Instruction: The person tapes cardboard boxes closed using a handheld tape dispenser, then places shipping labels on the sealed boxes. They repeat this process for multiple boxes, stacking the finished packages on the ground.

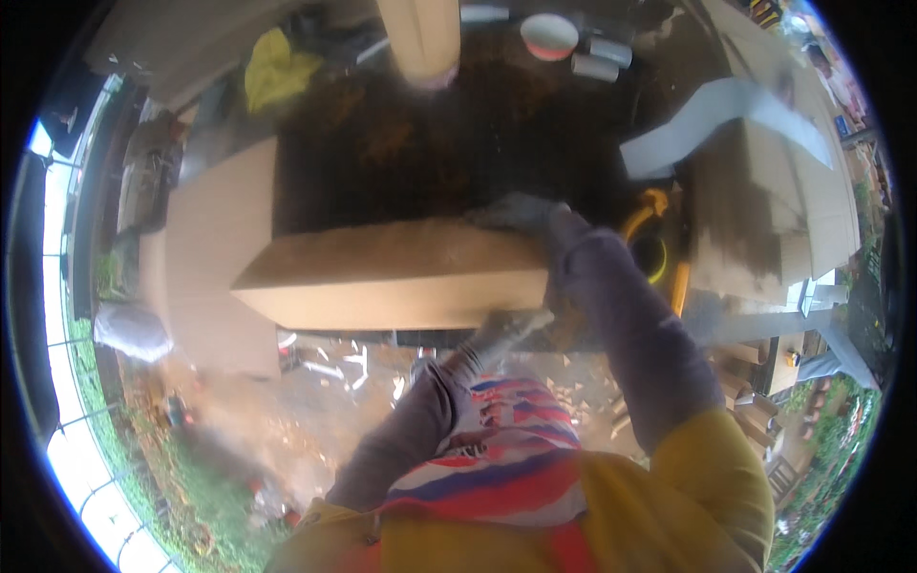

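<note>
A long brown cardboard box (401, 301) lies crosswise near the front edge of the dark, stained table (401, 181). My right hand (521, 212), in a grey glove, is at the far edge of the box's right end, its fingers bent against the cardboard. On the near side, my left hand (511, 332), also gloved, grips the lower right corner of the box. Motion blur softens both hands, and part of the left fingers is hidden. Just right of my right forearm lie an orange tool (650, 208) and a yellow ring (651, 258), perhaps tape.
Flat cardboard (220, 267) sticks out at the left; cardboard sheets (783, 191) are stacked at the right, under a bent pale strip (688, 134). Farther back are yellow cloth (277, 72), a tan column (420, 38), a bowl (549, 36) and white rolls (594, 67). Scraps (353, 368) litter the floor.
</note>
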`<action>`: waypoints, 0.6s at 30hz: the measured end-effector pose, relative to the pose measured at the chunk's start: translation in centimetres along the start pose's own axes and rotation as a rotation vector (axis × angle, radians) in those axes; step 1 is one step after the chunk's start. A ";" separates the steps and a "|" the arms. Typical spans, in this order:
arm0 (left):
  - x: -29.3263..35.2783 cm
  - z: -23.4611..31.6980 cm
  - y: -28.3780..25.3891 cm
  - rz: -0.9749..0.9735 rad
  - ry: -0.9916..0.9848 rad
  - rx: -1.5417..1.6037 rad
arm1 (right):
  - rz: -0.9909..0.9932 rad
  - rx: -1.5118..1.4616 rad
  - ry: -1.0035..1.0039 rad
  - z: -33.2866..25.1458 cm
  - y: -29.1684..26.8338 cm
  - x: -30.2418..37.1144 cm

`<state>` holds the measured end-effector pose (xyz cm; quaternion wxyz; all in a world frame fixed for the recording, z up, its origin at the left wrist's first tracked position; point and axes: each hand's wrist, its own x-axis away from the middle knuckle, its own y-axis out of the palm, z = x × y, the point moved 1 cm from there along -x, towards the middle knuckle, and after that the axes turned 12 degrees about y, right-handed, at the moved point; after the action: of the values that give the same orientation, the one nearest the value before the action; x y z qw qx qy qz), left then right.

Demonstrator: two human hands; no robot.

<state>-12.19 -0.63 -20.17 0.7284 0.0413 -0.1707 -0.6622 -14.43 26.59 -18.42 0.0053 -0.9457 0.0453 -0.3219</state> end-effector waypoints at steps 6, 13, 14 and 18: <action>5.0 6.3 -9.5 0.641 -0.102 0.009 | 0.731 0.025 -0.076 3.6 2.0 6.2; 3.1 16.9 -17.2 0.291 -0.002 -0.773 | 1.226 -0.166 -0.035 5.4 24.9 5.0; 3.0 17.8 -17.2 0.311 -0.071 -0.894 | 1.185 -0.176 -0.067 4.9 28.8 3.1; 6.1 21.5 -22.1 0.280 -0.009 -0.874 | 0.512 -0.176 -0.133 2.4 37.9 -2.5</action>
<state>-39.35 -5.67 -5.13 0.7592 -0.2963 0.1177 -0.5674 -18.02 -10.96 -23.31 0.0073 -0.9193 0.3104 -0.2420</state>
